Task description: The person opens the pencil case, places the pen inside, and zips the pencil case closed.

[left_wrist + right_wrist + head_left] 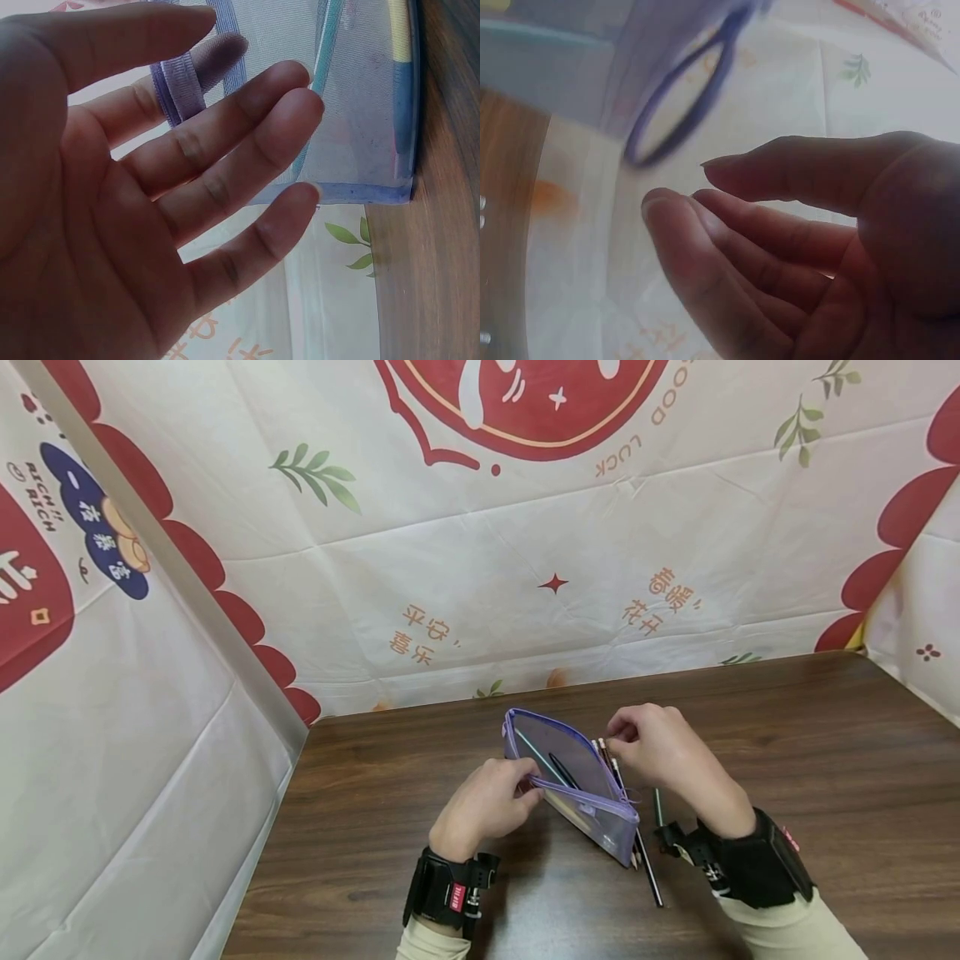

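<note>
A purple mesh pencil case (611, 831) with an unzipped top is held up on the dark wooden table. My left hand (487, 797) pinches its zipped edge (180, 90) between thumb and index finger, other fingers loosely extended. Inside, a teal pencil (325, 45) and a dark pen (562, 771) show through the mesh. My right hand (663, 747) is raised just right of the case, fingers bent, with a gap between thumb and fingertips and nothing held. A purple wrist loop (705, 105) hangs from the case near those fingertips.
Several pencils lie beside and partly behind the case, one dark pencil (650, 872) reaching toward me. A green pencil (658, 807) lies under my right wrist. A printed white cloth (510, 560) hangs behind the table (360, 860), with another cloth panel (150, 735) on the left.
</note>
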A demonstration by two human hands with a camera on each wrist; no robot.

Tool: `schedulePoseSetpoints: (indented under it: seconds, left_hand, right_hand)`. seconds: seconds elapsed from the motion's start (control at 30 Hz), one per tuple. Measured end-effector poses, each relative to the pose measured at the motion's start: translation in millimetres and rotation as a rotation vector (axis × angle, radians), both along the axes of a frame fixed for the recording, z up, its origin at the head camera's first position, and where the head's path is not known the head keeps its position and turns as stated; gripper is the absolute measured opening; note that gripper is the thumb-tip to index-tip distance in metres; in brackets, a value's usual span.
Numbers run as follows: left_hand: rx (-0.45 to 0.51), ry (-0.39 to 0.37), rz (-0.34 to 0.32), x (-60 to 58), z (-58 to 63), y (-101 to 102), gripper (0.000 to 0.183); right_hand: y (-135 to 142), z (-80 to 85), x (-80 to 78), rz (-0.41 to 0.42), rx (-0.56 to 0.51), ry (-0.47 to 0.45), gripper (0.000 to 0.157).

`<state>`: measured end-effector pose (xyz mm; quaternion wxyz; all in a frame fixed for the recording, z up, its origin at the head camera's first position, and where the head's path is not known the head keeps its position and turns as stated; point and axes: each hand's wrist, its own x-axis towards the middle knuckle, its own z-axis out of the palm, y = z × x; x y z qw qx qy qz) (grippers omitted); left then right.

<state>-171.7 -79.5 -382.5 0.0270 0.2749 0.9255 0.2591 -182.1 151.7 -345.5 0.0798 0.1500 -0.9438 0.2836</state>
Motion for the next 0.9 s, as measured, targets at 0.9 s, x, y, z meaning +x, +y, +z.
schedulePoseSetpoints:
  seconds: [0.9]
  left_hand:
    - [-0.002, -0.014, 0.002, 0.2, -0.4, 1, 0.009]
  right_hand:
    - [50, -44.1, -38.3, -0.129, 0.037, -0.417, 0.029]
